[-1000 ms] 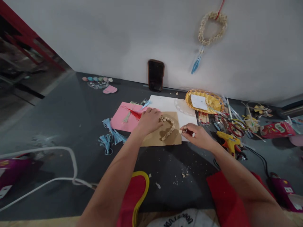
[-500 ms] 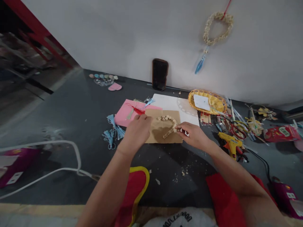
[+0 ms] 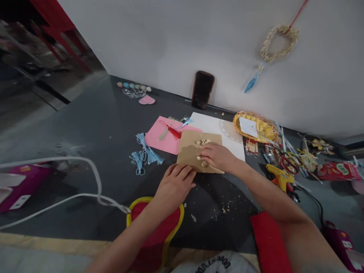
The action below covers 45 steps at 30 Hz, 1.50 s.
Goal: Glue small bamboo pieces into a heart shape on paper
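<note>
A brown card (image 3: 186, 146) lies on the dark table, partly over a pink sheet (image 3: 153, 132) and a white sheet (image 3: 239, 149). On it rests a curved strand of small beige pieces (image 3: 204, 142). My right hand (image 3: 218, 156) covers the strand's right part, fingers closed on it. At the card's lower left edge, my left hand (image 3: 178, 184) lies with its fingers bent lightly over the edge, holding nothing. A red tassel (image 3: 174, 132) is on the pink sheet, and blue tassels (image 3: 149, 153) lie to its lower left.
A phone (image 3: 202, 90) leans against the wall, below and left of a hanging beige ring (image 3: 280, 43). To the right are a wicker basket (image 3: 267, 132), a yellow glue gun (image 3: 281, 177) and tools. A white cable (image 3: 95, 174) crosses the left side.
My left hand has left the red tassel and come down to the card's lower edge. My right hand has shifted left over the strand. The camera view has turned slightly.
</note>
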### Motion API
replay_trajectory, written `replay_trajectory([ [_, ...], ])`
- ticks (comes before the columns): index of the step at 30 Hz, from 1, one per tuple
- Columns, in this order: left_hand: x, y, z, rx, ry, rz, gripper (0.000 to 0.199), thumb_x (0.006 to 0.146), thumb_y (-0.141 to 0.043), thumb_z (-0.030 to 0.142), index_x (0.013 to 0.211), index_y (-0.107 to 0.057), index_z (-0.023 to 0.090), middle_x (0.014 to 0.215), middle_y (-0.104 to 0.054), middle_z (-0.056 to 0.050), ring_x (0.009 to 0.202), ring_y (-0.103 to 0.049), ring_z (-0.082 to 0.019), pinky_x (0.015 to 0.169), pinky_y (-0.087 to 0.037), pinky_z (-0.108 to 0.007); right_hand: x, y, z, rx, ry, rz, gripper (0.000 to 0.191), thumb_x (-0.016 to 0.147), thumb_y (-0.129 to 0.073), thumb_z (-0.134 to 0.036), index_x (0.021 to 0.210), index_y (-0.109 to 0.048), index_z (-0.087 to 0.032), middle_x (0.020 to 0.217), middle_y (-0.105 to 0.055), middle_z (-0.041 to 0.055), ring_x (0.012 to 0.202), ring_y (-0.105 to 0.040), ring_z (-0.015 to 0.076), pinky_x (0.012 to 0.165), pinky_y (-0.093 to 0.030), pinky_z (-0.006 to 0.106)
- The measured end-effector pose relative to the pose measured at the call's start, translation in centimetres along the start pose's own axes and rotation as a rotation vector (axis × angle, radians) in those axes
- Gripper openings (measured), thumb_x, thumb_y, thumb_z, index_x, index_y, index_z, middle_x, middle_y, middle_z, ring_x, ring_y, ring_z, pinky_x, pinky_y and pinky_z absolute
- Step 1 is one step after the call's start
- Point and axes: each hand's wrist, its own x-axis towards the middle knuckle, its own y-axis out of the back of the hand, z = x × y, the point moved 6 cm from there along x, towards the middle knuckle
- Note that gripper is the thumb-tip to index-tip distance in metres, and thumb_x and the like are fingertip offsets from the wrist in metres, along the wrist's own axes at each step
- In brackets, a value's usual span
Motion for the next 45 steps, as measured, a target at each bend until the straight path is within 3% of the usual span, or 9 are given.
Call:
replay_trajectory([
  [5,-0.1,-0.5,-0.4,-0.007,0.033,0.011,0.025,0.090,-0.058,0.029,0.113,-0.064,0.022,0.118,-0.067,-0.007,0.114,-0.055,-0.025,0.102,-0.039,-0.045,1.8,-0.8,-0.6,-0.069,0.064,-0.131,0.012,0.092,-0.058,-0.021,0.097,-0.067,-0.016,0.099,-0.068,0.0084,0.097,-0.061,0.0209,0.089,-0.046,0.035],
  [9,-0.2,-0.9,-0.6,-0.018,0.040,-0.007,0.026,0.088,-0.061,0.029,0.113,-0.064,0.022,0.119,-0.066,-0.006,0.114,-0.055,-0.026,0.102,-0.038,-0.045,2.5,-1.6,-1.0,-0.144,0.087,-0.162,0.014,0.093,-0.056,-0.023,0.094,-0.068,-0.016,0.093,-0.067,0.0085,0.093,-0.060,0.0207,0.086,-0.046,0.036],
  [15,-0.2,-1.3,-0.7,-0.018,0.048,-0.035,0.031,0.086,-0.064,0.030,0.116,-0.062,0.021,0.121,-0.065,-0.006,0.114,-0.055,-0.026,0.102,-0.038,-0.047,2.7,-1.2,-1.1,-0.097,0.061,-0.124,0.024,0.090,-0.057,-0.015,0.114,-0.061,-0.016,0.111,-0.066,0.0100,0.105,-0.058,0.0221,0.091,-0.045,0.036],
  [21,-0.2,-1.5,-0.8,-0.021,0.056,-0.068,0.033,0.086,-0.064,0.030,0.118,-0.061,0.023,0.124,-0.064,-0.006,0.119,-0.052,-0.027,0.103,-0.037,-0.046,0.9,-0.9,-1.0,-0.084,0.052,-0.116,0.011,0.093,-0.054,-0.021,0.092,-0.063,-0.016,0.093,-0.067,0.0091,0.093,-0.059,0.0216,0.085,-0.044,0.034],
  [28,-0.2,-1.4,-0.8,-0.029,0.054,-0.086,0.033,0.087,-0.063,0.032,0.119,-0.061,0.022,0.125,-0.063,-0.006,0.121,-0.050,-0.027,0.102,-0.037,-0.045,-1.3,-1.7,-1.6,-0.100,-0.091,-0.020,0.012,0.091,-0.058,-0.028,0.097,-0.061,-0.019,0.096,-0.069,0.0064,0.096,-0.057,0.0243,0.086,-0.035,0.039],
  [36,-0.1,-1.1,-0.7,-0.041,0.056,-0.093,0.031,0.087,-0.062,0.031,0.117,-0.062,0.024,0.123,-0.063,-0.007,0.120,-0.050,-0.027,0.102,-0.039,-0.045,-0.8,-1.9,-2.7,-0.282,-0.048,-0.024,0.012,0.092,-0.053,-0.026,0.094,-0.062,-0.020,0.095,-0.068,0.0082,0.099,-0.052,0.0257,0.091,-0.027,0.045],
  [45,-0.1,-1.3,-0.8,-0.054,0.059,-0.084,0.030,0.085,-0.064,0.030,0.114,-0.064,0.021,0.122,-0.064,-0.007,0.120,-0.050,-0.028,0.102,-0.040,-0.047,-1.0,-2.2,-2.6,-0.257,-0.037,-0.033,0.013,0.091,-0.056,-0.030,0.098,-0.062,-0.021,0.098,-0.068,0.0069,0.102,-0.051,0.0265,0.090,-0.027,0.045],
])
